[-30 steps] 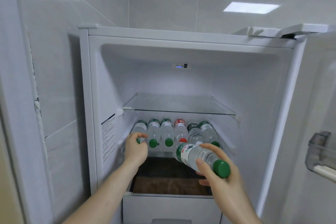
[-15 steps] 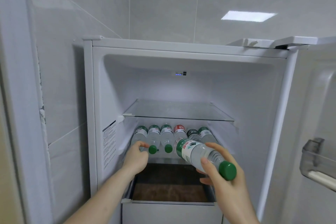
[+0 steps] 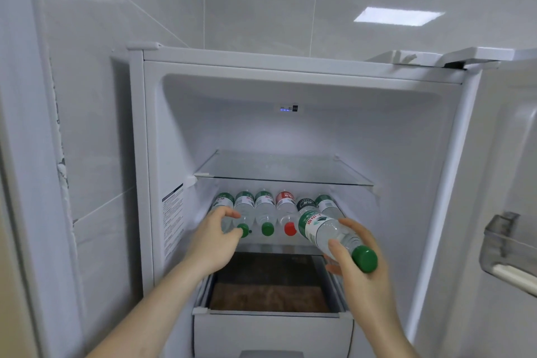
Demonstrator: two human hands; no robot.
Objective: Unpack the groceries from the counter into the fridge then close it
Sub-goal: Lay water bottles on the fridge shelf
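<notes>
The white fridge (image 3: pixel 406 139) stands open. On its lower shelf lies a row of several water bottles (image 3: pixel 264 209), caps toward me; most have green caps and one has a red cap (image 3: pixel 290 229). My left hand (image 3: pixel 212 241) reaches to the left end of the row, its fingers curled over the leftmost bottle (image 3: pixel 223 203), whose cap it hides. My right hand (image 3: pixel 363 279) grips another green-capped water bottle (image 3: pixel 325 229), tilted with its base over the right end of the row and its cap pointing toward me.
A bare glass shelf (image 3: pixel 279 168) sits above the bottle row. Below the row is a white drawer (image 3: pixel 270 328) with a dark, brownish inside. The open door on the right carries a clear bin (image 3: pixel 505 247). A tiled wall closes in the left side.
My right hand has carried its bottle up and inward, so its base now overlaps the right end of the row. My left hand has stayed at the leftmost bottle.
</notes>
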